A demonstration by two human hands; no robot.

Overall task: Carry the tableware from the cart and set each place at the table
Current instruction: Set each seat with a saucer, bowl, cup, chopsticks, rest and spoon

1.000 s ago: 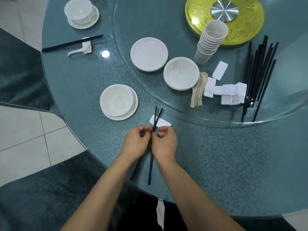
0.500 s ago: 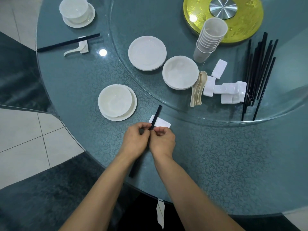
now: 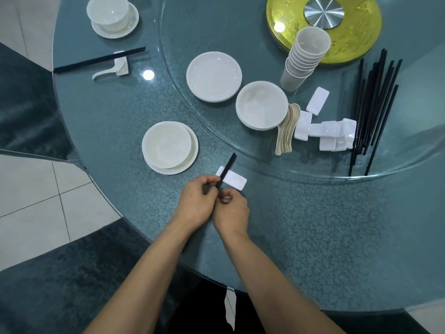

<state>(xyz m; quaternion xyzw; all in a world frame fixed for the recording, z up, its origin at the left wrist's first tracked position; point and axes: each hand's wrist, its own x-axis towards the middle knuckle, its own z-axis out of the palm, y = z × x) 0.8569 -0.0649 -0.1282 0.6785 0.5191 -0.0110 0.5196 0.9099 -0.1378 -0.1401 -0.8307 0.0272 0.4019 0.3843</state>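
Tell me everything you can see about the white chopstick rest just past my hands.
The chopstick rest is a small white rectangular block with rounded corners, glossy, ceramic by its look. It lies flat on the teal patterned table, right of the bowl, outside the glass turntable's edge. Black chopsticks cross its left end, tips pointing away from the person. The left hand pinches them just short of the rest; no finger plainly touches it.

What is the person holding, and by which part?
Slim black chopsticks, pinched by the left hand just beside the white rectangular ceramic rest; whether the right hand grips is hidden.
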